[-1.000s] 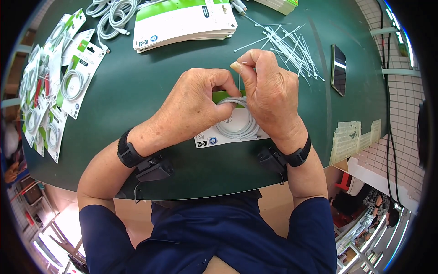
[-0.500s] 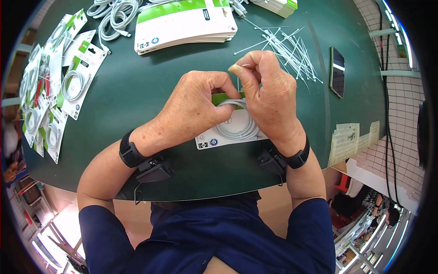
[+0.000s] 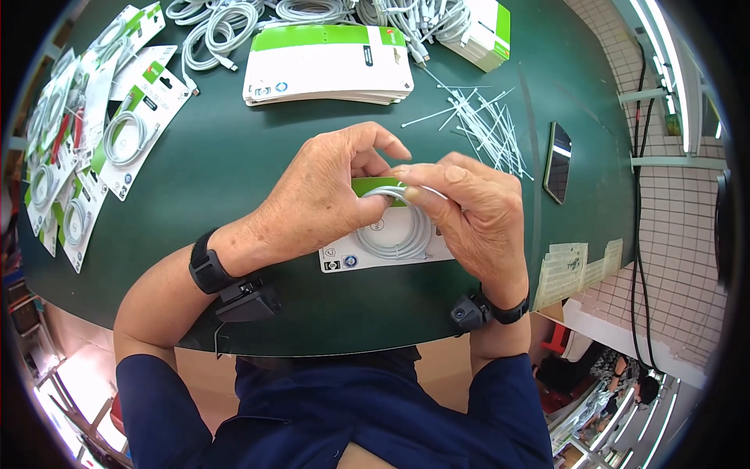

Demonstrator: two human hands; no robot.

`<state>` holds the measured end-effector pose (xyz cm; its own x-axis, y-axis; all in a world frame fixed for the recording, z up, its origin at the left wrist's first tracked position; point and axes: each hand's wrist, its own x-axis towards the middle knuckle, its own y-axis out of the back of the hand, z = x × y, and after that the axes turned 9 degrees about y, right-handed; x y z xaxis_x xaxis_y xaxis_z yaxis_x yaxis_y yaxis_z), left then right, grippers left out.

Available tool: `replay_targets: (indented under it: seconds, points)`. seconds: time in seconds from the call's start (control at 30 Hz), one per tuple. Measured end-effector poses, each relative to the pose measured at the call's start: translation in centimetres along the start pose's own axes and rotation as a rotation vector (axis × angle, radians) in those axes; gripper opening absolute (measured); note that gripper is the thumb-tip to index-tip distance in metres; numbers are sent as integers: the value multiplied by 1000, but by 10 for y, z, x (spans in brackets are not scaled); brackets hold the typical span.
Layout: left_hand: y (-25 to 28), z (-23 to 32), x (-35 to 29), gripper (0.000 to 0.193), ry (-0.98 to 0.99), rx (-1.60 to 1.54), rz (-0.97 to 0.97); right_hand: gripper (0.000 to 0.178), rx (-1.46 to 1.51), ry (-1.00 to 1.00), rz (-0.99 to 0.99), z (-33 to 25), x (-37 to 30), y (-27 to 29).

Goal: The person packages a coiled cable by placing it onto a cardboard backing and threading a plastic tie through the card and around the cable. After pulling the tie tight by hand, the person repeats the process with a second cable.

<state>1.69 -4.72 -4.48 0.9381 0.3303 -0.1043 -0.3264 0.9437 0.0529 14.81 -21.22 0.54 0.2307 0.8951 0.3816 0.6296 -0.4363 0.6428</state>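
In the middle of the frame, a coiled white cable [image 3: 397,252] lay on a white and green card [image 3: 375,263], over the dark green table [image 3: 211,164]. The left hand [image 3: 316,180] pressed its thumb on the upper part of the coil, while its index finger was raised apart; whether the curled fingers also gripped the card, I could not tell. The right hand [image 3: 480,215] had thumb and index finger pinched together, grasping a thin white tie [image 3: 401,184] just beside the coil's top. A stack of cards [image 3: 328,66] stood at upper centre, loose ties [image 3: 492,133] were scattered at upper right, and carded cables [image 3: 125,139] lay at upper left.
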Motion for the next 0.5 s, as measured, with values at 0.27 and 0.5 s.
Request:
replay_targets:
  seconds: [0.27,0.5]
  points:
    - [8,9,2,24,-53,143,4,20,215,-34,-107,-7,0,12]
    - [10,12,1,21,-84,180,19,18,242,-82,-106,-10,-3,16]
